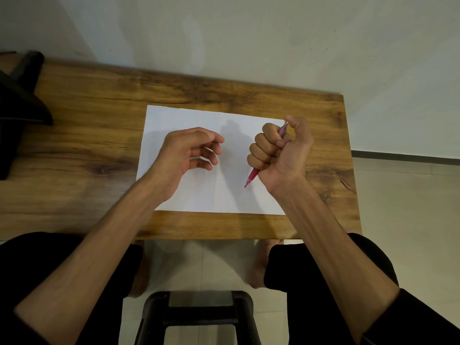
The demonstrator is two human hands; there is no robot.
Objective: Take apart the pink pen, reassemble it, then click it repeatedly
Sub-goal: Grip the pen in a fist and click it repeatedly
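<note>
Pink pen [254,174], no legible markings, is clenched in the right hand's [278,150] fist; left hand [189,151] hovers loosely curled, empty.

Most of the slim pink plastic pen [253,176] is buried inside the closed right hand [278,150], only its tip and far end poke out. The dark angular object [22,95] at far left gets chopped by the frame edge, can't tell what it is.

- The right hand [278,148] is fisted around the pink pen [254,174], tip down over the white paper [199,192].
- The left hand [185,151] hovers, fingers loosely curled, holding nothing.
</note>
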